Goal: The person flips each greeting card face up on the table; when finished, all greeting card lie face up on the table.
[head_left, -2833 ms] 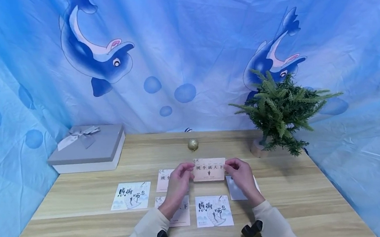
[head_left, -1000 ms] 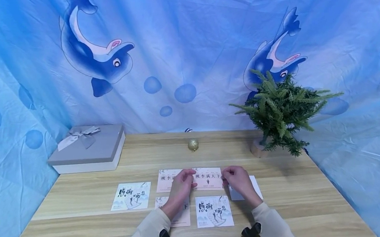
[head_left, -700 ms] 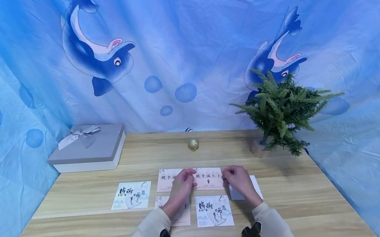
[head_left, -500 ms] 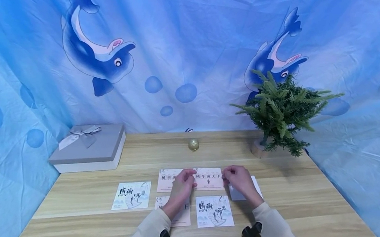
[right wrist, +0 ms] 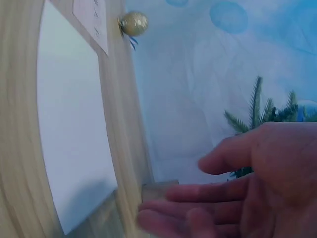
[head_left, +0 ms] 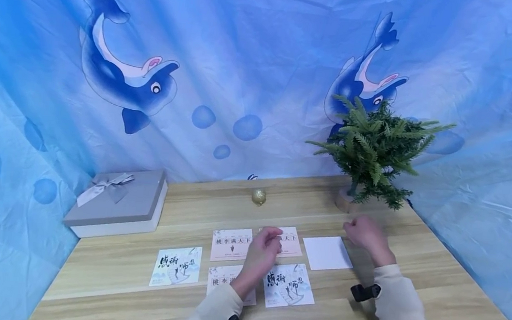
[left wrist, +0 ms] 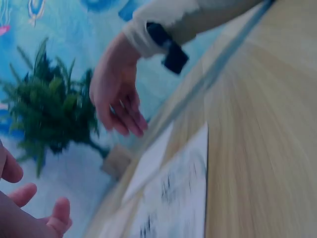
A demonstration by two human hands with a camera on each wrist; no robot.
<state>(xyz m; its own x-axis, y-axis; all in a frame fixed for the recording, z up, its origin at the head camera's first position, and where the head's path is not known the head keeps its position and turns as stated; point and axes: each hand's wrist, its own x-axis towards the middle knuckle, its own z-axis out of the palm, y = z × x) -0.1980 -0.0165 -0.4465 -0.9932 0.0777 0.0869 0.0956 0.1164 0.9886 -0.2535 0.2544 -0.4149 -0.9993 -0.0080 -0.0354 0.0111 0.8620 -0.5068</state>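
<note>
My left hand [head_left: 262, 257] hovers over a pink greeting card [head_left: 292, 240] in the back row, hiding part of it; its loosely bent fingers hold nothing. Right of the blank white card [head_left: 327, 252], my right hand [head_left: 368, 237] is raised, and the right wrist view shows its fingers [right wrist: 208, 193] relaxed with nothing in them. Another pink card [head_left: 231, 244] lies to the left in that row. In front are a partly covered pink card [head_left: 222, 278] and a square white card with black brush writing [head_left: 289, 285]. A similar square card [head_left: 176, 266] lies farther left.
A grey gift box [head_left: 120, 201] with a silver bow stands at the table's back left. A small gold ball [head_left: 259, 196] sits near the back edge. At the back right stands a small artificial fir tree [head_left: 375, 150] on a wooden base. A blue dolphin-print cloth hangs behind.
The pink card, earlier held up between both hands, was laid flat beside the other pink card. Since then my right hand has moved right, uncovering the blank card; my left has shifted slightly right.
</note>
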